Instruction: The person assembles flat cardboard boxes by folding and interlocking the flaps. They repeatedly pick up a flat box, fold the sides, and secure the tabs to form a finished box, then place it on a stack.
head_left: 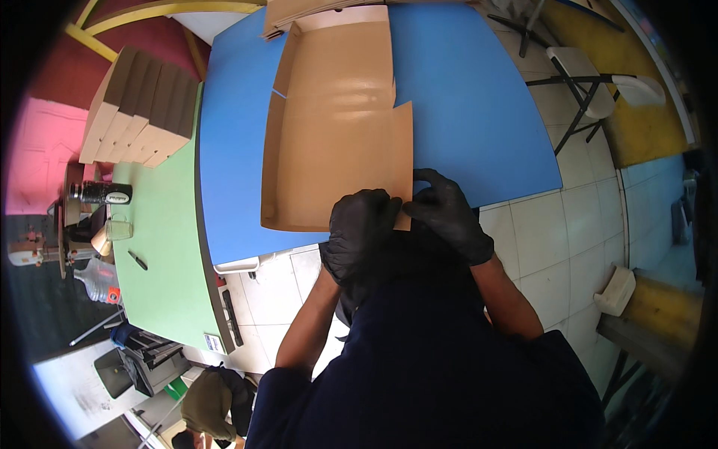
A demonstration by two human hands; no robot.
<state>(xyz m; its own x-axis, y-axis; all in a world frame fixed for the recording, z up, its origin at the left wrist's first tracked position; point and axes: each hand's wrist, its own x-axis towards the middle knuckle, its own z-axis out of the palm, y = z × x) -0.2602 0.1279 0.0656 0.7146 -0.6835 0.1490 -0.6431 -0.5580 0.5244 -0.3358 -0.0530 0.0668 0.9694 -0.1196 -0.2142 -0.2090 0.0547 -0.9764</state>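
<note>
A brown cardboard box (336,127), partly folded with its side walls raised, lies open on the blue table (464,97). My left hand (360,236), in a black glove, presses on the box's near right corner flap. My right hand (449,213), also in a black glove, pinches the same flap's edge from the right. Both hands meet at the table's near edge.
A stack of folded brown boxes (138,108) rests on the green table (161,247) to the left, with a dark can (101,193), a glass (118,228) and a pen (137,260). More flat cardboard (299,11) lies at the far end. A white folding chair (591,78) stands at right on the tile floor.
</note>
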